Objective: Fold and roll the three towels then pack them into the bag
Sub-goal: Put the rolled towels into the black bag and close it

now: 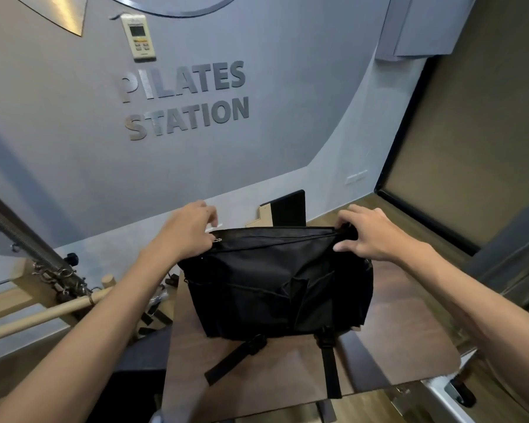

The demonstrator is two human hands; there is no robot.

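A black bag (pixel 275 285) stands on a small wooden table (pixel 409 355), its two buckled straps hanging toward me. My left hand (pixel 187 230) pinches the bag's top left corner by the zip pull. My right hand (pixel 367 233) grips the top right corner of the bag. The zip line along the top runs between both hands. No towels are in sight; whatever is inside the bag is hidden.
Beyond the table a grey wall (pixel 74 132) carries lettering and a remote holder (pixel 138 36). A black board (pixel 289 209) leans behind the bag. Wooden bars and springs of exercise equipment (pixel 52 270) lie to the left. A dark-framed panel (pixel 471 148) is on the right.
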